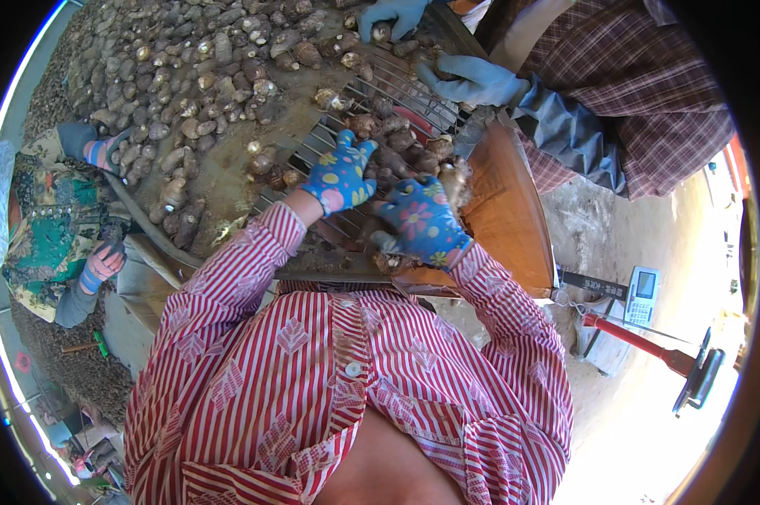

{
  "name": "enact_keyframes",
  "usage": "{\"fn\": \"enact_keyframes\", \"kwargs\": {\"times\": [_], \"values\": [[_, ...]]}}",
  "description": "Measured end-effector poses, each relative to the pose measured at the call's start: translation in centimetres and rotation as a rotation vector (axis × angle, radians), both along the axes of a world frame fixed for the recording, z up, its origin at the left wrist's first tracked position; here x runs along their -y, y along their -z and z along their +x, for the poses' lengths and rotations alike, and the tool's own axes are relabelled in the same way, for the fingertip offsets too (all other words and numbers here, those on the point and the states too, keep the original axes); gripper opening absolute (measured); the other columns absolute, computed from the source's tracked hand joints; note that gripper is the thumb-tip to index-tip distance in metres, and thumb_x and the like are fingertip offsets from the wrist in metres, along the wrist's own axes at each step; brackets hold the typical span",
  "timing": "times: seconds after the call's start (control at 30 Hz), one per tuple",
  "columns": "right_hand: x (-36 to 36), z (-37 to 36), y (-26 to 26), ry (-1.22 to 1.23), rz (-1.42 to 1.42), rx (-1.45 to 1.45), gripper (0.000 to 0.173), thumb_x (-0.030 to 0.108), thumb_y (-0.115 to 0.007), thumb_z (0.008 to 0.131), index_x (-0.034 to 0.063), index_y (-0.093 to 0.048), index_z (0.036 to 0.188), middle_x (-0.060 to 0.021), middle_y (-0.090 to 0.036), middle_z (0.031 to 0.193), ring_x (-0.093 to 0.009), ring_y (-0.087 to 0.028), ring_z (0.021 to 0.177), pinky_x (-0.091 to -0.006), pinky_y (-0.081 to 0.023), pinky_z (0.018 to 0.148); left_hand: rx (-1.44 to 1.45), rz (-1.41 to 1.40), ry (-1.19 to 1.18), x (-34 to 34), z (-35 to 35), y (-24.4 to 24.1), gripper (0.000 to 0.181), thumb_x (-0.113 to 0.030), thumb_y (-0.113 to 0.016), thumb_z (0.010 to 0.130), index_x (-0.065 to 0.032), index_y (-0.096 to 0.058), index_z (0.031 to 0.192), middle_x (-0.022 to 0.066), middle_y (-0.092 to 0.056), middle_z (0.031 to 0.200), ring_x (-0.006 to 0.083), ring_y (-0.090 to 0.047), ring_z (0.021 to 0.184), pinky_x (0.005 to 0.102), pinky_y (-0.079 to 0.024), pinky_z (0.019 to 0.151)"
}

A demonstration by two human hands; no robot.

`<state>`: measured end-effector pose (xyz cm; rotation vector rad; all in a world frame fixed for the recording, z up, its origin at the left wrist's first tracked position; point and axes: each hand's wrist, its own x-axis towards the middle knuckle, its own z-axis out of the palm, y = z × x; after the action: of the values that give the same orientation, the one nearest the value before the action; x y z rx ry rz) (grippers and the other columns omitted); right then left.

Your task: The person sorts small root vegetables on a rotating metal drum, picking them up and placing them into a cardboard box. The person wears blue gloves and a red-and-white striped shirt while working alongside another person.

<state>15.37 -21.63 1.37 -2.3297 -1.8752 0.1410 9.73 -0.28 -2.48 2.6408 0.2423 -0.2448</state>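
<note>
My left hand, in a blue flowered glove, rests palm down over a metal bar grate, its fingers apart beside a heap of brown taro corms. Nothing shows in its grasp. My right hand, gloved alike, lies over the near right side of the heap with its fingers curled. Its palm side is hidden, so a grip on a corm cannot be made out. Loose corms lie just below it at the near rim, partly blurred.
A large taro pile covers the table's far left. Across from me, a co-worker's blue-gloved hands work at the grate. Another person's hand shows at left. An orange-brown sheet slopes off right, near a digital scale.
</note>
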Motion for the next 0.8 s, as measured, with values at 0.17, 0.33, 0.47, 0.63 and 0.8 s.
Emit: {"fn": "enact_keyframes", "kwargs": {"times": [0.17, 0.33, 0.47, 0.63, 0.8], "values": [[9.0, 1.7, 0.2, 0.294, 0.073, -0.059, 0.034, 0.042, -0.077, 0.082, 0.0187, -0.077, 0.107, -0.0041, -0.07, 0.103, -0.029, -0.061, 0.112, -0.0529, -0.042, 0.102, 0.128, -0.271, 0.224, 6.7, -1.2, 0.0, 0.073, -0.029, -0.072, 0.089, -0.0106, -0.044, 0.155, 0.0278, -0.034, 0.159, 0.044, -0.044, 0.144, 0.0469, -0.046, 0.113], [9.1, -0.4, -2.2, 0.461, 0.23, -0.156, 0.026, 0.028, -0.08, 0.081, 0.0144, -0.077, 0.102, -0.0068, -0.072, 0.097, -0.031, -0.066, 0.099, -0.0438, -0.05, 0.091, 0.366, -0.572, 0.264, 2.5, -6.3, -4.4, 0.047, -0.015, -0.067, 0.096, -0.0076, -0.059, 0.142, 0.0169, -0.065, 0.128, 0.0307, -0.068, 0.103, 0.0403, -0.055, 0.091], [3.0, -3.0, -3.2, 0.261, 0.288, -0.334, 0.033, 0.031, -0.079, 0.086, 0.0127, -0.074, 0.113, -0.0091, -0.072, 0.11, -0.033, -0.066, 0.108, -0.0449, -0.051, 0.092, 0.587, 0.021, -0.242, -5.0, -11.7, -5.3, 0.029, -0.022, -0.066, 0.095, -0.011, -0.072, 0.121, 0.0115, -0.074, 0.11, 0.0291, -0.073, 0.096, 0.0413, -0.059, 0.087], [-6.7, -1.8, -2.8, 0.09, 0.286, -0.326, 0.06, 0.032, -0.078, 0.086, 0.0168, -0.059, 0.141, -0.0145, -0.063, 0.13, -0.036, -0.059, 0.123, -0.046, -0.051, 0.099, 0.376, 0.057, -0.593, -8.0, -18.4, -5.0, 0.029, -0.023, -0.071, 0.094, -0.0078, -0.071, 0.119, 0.0126, -0.074, 0.105, 0.028, -0.074, 0.089, 0.0384, -0.059, 0.079], [-11.4, -0.1, 1.2, -0.073, 0.229, -0.173, 0.054, 0.027, -0.081, 0.081, 0.015, -0.063, 0.131, -0.0108, -0.065, 0.121, -0.036, -0.061, 0.116, -0.0443, -0.054, 0.094, 0.45, -0.083, -0.635, -4.5, -18.4, -4.2, 0.03, -0.018, -0.072, 0.094, -0.0061, -0.07, 0.122, 0.0126, -0.073, 0.108, 0.025, -0.074, 0.093, 0.0351, -0.058, 0.081]]}}
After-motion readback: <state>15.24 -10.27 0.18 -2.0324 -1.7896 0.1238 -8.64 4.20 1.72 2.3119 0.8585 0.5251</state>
